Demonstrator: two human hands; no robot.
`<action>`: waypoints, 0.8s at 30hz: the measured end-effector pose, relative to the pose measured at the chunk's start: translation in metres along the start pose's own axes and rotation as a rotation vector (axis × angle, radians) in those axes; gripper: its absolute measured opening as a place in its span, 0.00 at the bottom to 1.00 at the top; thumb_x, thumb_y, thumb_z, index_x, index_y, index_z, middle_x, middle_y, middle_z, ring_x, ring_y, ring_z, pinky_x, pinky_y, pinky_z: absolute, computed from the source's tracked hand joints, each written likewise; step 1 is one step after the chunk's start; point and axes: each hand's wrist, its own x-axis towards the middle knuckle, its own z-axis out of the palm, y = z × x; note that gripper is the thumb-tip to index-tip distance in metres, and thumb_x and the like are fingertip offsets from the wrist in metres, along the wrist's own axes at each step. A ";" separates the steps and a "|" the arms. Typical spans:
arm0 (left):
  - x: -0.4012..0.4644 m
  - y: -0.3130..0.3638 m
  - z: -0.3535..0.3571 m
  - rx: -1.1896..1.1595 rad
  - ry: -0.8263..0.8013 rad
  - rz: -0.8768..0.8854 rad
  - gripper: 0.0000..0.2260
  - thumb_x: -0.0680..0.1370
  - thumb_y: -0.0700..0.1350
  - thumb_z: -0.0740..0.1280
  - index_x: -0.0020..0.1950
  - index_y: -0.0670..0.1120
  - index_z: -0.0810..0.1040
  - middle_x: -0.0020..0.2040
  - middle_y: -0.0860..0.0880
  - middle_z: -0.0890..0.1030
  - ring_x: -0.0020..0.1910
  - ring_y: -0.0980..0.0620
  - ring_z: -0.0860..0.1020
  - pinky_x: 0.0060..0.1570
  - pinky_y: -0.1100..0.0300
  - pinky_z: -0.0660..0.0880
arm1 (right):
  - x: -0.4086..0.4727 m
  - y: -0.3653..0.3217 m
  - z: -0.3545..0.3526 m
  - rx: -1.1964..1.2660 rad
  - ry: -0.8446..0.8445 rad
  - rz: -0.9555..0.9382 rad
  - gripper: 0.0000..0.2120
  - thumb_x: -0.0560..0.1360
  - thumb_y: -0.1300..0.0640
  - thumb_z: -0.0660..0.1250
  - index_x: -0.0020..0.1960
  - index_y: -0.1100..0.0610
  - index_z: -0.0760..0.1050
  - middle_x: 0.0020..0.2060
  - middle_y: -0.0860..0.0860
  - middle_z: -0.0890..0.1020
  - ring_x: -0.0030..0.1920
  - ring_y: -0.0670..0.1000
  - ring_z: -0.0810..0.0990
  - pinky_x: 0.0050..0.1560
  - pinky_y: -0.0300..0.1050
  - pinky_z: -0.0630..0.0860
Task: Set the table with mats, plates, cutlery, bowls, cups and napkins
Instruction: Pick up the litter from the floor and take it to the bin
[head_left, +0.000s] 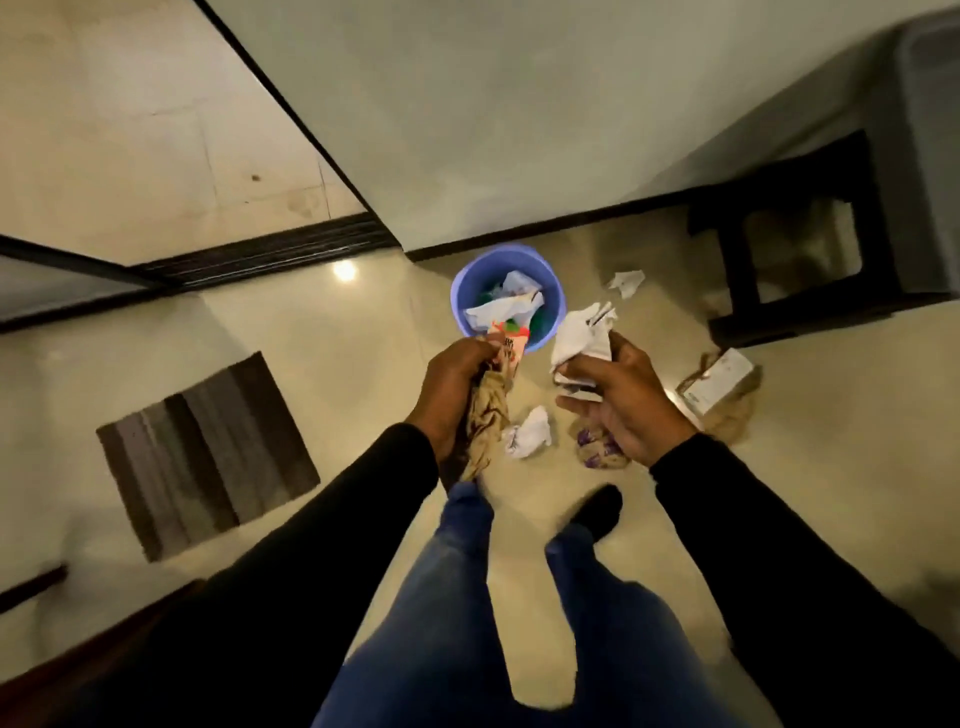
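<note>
I stand over a blue bin (462, 291) on the floor, filled with crumpled paper and wrappers. My left hand (457, 379) grips a crumpled brown paper bag (488, 415) together with a printed red-and-white wrapper, just in front of the bin's near rim. My right hand (618, 400) holds crumpled white paper (582, 338) to the right of the bin. No mats, plates, cutlery, bowls or cups are in view.
More litter lies on the floor: a white paper ball (530, 434), a purple-printed wrapper (597, 449), a scrap (626, 283), and a white box on brown paper (719, 382). A dark stool (795, 322) stands at the right. A striped doormat (208, 452) lies left.
</note>
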 end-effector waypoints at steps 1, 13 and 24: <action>0.029 -0.005 -0.005 0.040 0.002 -0.004 0.10 0.79 0.48 0.66 0.52 0.42 0.80 0.37 0.44 0.79 0.32 0.51 0.76 0.32 0.61 0.74 | 0.023 0.011 0.008 0.041 0.032 0.017 0.14 0.74 0.66 0.69 0.55 0.50 0.79 0.43 0.50 0.84 0.47 0.54 0.79 0.52 0.54 0.79; 0.291 -0.059 -0.009 0.370 0.044 -0.006 0.17 0.82 0.62 0.59 0.67 0.56 0.74 0.62 0.53 0.77 0.62 0.52 0.77 0.62 0.51 0.73 | 0.250 0.103 0.028 0.131 0.143 0.121 0.13 0.76 0.62 0.69 0.59 0.54 0.74 0.41 0.48 0.80 0.39 0.49 0.79 0.35 0.40 0.77; 0.292 -0.170 -0.054 0.638 0.295 0.242 0.18 0.70 0.62 0.68 0.56 0.55 0.78 0.49 0.49 0.83 0.48 0.46 0.83 0.50 0.40 0.81 | 0.231 0.170 0.011 0.176 0.255 0.250 0.17 0.76 0.57 0.71 0.64 0.58 0.74 0.47 0.52 0.80 0.48 0.57 0.81 0.44 0.46 0.78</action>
